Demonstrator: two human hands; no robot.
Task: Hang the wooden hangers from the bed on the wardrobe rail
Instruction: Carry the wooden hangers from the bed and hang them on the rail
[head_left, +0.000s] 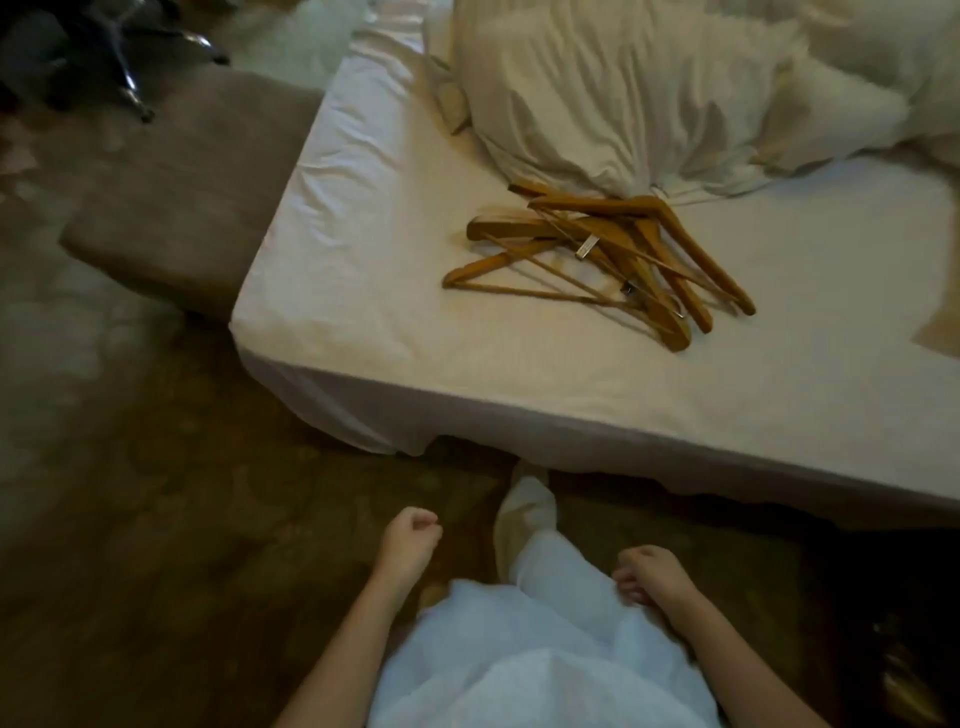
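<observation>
Several wooden hangers (613, 254) lie in a tangled pile on the white sheet of the bed (374, 291), just below a crumpled pillow. My left hand (410, 540) hangs low in front of my body, fingers loosely curled, holding nothing. My right hand (652, 574) hangs beside my hip, also loosely curled and empty. Both hands are well short of the bed's near edge and far from the hangers. The wardrobe rail is not in view.
A white pillow (623, 98) and bedding fill the far part of the bed. A brown upholstered bench (187, 192) stands left of the bed. Chair legs (130, 73) show at the top left. Patterned carpet (156, 519) lies underfoot; my leg (524, 519) steps towards the bed.
</observation>
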